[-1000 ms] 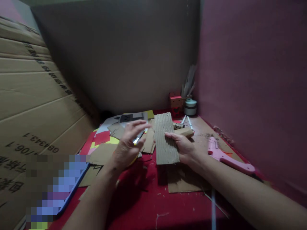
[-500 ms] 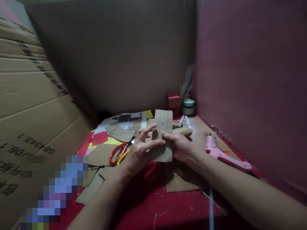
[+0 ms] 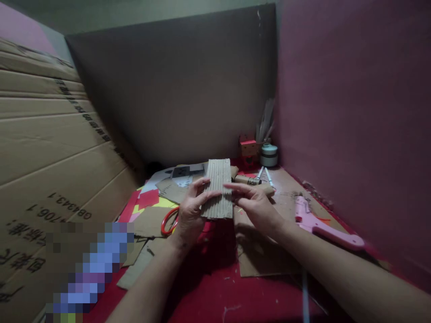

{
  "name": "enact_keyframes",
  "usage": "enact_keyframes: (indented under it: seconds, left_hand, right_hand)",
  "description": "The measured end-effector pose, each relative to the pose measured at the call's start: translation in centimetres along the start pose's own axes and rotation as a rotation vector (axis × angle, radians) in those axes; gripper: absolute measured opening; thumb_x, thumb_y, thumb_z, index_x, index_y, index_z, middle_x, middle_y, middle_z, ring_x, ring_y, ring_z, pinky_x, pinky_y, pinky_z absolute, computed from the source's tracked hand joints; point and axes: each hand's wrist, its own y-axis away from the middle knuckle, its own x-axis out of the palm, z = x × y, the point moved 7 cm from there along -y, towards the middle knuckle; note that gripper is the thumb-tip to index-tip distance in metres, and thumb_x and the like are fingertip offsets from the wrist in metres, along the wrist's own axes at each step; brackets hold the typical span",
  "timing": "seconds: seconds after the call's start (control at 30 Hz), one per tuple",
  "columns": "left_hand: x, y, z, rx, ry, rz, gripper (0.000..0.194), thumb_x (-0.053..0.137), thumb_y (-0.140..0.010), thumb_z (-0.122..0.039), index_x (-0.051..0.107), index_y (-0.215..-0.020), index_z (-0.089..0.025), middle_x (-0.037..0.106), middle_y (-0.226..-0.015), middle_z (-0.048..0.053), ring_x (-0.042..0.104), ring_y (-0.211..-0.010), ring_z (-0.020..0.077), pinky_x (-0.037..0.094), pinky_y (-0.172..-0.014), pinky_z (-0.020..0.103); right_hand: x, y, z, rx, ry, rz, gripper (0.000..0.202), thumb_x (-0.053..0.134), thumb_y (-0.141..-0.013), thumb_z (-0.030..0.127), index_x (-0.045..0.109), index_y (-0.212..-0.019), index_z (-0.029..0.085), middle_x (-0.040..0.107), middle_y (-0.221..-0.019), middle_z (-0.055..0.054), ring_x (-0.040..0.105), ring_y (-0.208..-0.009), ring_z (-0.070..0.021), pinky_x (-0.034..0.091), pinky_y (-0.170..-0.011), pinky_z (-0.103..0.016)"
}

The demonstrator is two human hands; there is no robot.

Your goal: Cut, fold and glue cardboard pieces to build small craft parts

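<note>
A rectangular piece of corrugated cardboard [image 3: 218, 172], its ridges bared and running lengthwise, is held up over the table. My left hand [image 3: 193, 208] grips it by the left side, thumb lying across the front and other fingers partly hidden at the edge. My right hand [image 3: 261, 204] is at its right side, with the index finger stretched out and its tip touching the ridged face. The right thumb points toward the cardboard's edge; the remaining fingers are mostly hidden. Below lies a flat brown cardboard sheet [image 3: 266, 260] on the red table surface [image 3: 205, 278].
Left of my hands are red-handled scissors [image 3: 166, 223], cardboard scraps [image 3: 151, 222] and coloured paper [image 3: 148, 198]. A pink glue gun [image 3: 332, 231] lies right. Behind stand a teal-lidded jar [image 3: 269, 154] and a small red-and-brown box figure [image 3: 248, 149]. A big carton [image 3: 50, 143] walls the left.
The right thumb has come off the cardboard's face, and the index finger now touches it. The cardboard has shifted left of the right hand. The whole view has moved slightly.
</note>
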Motion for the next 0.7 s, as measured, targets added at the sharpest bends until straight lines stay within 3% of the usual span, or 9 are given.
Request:
enact_keyframes:
  seconds: [0.1, 0.23, 0.43, 0.7]
  left_hand:
    - [-0.2, 0.1, 0.3, -0.016, 0.027, -0.030, 0.030, 0.062, -0.073, -0.011, 0.064, -0.101, -0.024, 0.046, -0.120, 0.007, 0.047, -0.114, 0.0232, 0.044, -0.095, 0.040]
    - [-0.3, 0.1, -0.2, -0.029, 0.056, -0.031, 0.031, 0.061, -0.072, -0.005, 0.060, -0.099, -0.022, 0.048, -0.121, 0.009, 0.046, -0.117, 0.0234, 0.041, -0.096, 0.040]
    - [-0.9, 0.0, -1.8, 0.081, 0.003, -0.086, 0.025, 0.058, -0.077, -0.004, 0.060, -0.094, -0.022, 0.048, -0.122, 0.008, 0.047, -0.116, 0.0204, 0.042, -0.095, 0.038]
    - [-0.8, 0.1, -2.1, 0.083, -0.035, -0.064, 0.024, 0.057, -0.078, -0.004, 0.059, -0.095, -0.021, 0.048, -0.124, 0.007, 0.045, -0.118, 0.0199, 0.041, -0.096, 0.037]
  right_hand:
    - [0.4, 0.1, 0.4, -0.094, 0.144, 0.028, 0.039, 0.053, -0.063, 0.000, 0.068, -0.091, 0.023, 0.068, -0.091, 0.001, 0.060, -0.094, -0.0160, 0.046, -0.088, -0.034]
    - [0.4, 0.3, 0.5, -0.188, 0.115, 0.003, 0.034, 0.062, -0.067, 0.004, 0.066, -0.091, 0.027, 0.067, -0.091, 0.003, 0.061, -0.089, -0.0136, 0.050, -0.082, -0.029]
    - [0.6, 0.8, 2.1, -0.331, 0.216, -0.032, 0.028, 0.063, -0.071, 0.005, 0.067, -0.087, 0.026, 0.064, -0.084, 0.003, 0.060, -0.083, -0.0116, 0.050, -0.079, -0.025]
    - [0.8, 1.0, 2.5, -0.370, 0.273, -0.025, 0.031, 0.063, -0.070, 0.002, 0.065, -0.087, 0.028, 0.063, -0.084, 0.004, 0.060, -0.084, -0.0112, 0.048, -0.079, -0.025]
